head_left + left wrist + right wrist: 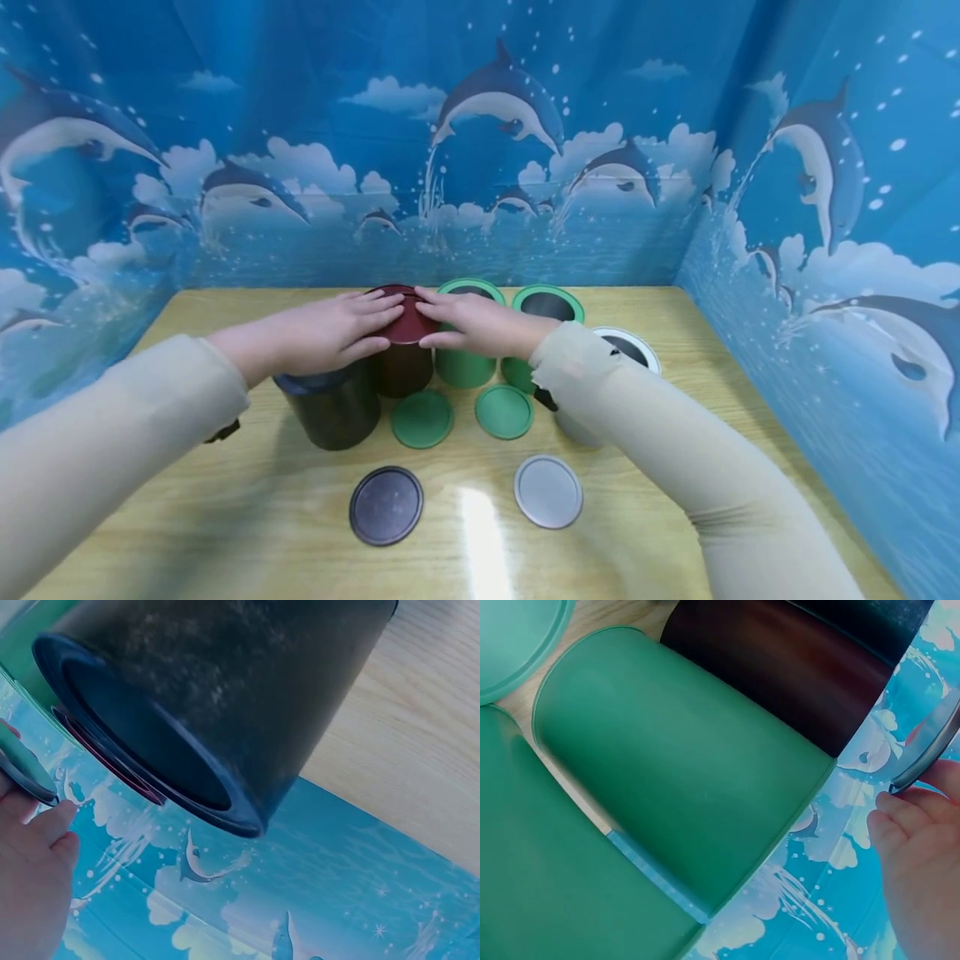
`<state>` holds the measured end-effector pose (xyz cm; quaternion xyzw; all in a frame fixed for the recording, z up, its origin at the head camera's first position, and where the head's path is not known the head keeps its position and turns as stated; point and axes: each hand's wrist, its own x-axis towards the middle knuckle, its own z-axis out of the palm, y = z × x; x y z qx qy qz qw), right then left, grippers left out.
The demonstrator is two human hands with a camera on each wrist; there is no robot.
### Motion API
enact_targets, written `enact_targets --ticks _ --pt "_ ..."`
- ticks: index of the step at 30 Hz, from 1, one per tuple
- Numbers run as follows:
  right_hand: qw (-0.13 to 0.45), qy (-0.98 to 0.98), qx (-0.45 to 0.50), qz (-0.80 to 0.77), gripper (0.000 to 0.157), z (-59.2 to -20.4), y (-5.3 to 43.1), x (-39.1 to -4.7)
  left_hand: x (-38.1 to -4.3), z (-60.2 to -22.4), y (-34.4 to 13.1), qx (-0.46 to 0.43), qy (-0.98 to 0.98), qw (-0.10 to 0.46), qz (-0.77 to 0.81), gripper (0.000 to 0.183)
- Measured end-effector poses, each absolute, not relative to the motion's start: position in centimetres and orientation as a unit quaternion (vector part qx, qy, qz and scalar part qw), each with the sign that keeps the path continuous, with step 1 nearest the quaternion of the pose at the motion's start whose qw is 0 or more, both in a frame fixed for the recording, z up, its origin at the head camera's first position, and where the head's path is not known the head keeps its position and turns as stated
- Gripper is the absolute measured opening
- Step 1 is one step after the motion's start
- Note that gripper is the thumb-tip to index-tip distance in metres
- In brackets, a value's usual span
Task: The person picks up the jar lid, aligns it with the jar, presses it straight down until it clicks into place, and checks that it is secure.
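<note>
A dark red lid [408, 327] is between both hands over the dark red can [402, 372]. My left hand [318, 335] holds its left edge, fingers over the top and thumb on the near side. From the opposite side my right hand [491, 325] grips it likewise. In the left wrist view, fingertips pinch the dark rim of the lid [28, 774], apart from the cans. The right wrist view shows the lid [932, 742] in my fingers beyond the dark red can [795, 671]. A black can [336, 415], uncovered, stands below my left forearm.
Two open green cans [465, 362] and an open white-rimmed can [647, 353] stand to the right, partly behind my right arm. In front lie two green lids [422, 419], a black lid [386, 506] and a grey lid [548, 492]. A dolphin-print curtain [300, 100] borders the wooden table.
</note>
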<state>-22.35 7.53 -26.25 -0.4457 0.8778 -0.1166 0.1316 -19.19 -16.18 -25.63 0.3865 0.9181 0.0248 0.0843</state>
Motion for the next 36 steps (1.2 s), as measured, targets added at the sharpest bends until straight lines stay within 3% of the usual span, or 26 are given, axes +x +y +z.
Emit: enact_targets --ticks 21,36 --pt "0.146 0.886 -0.427 -0.107 0.053 -26.8 6.2 -24.1 -20.9 -25.1 -16.4 0.323 0.934 0.143 0.045 0.055" --pt "0.097 0.901 -0.42 -0.051 0.046 -28.2 4.8 -24.1 -21.6 -25.8 -16.7 0.305 0.936 0.171 0.041 0.055"
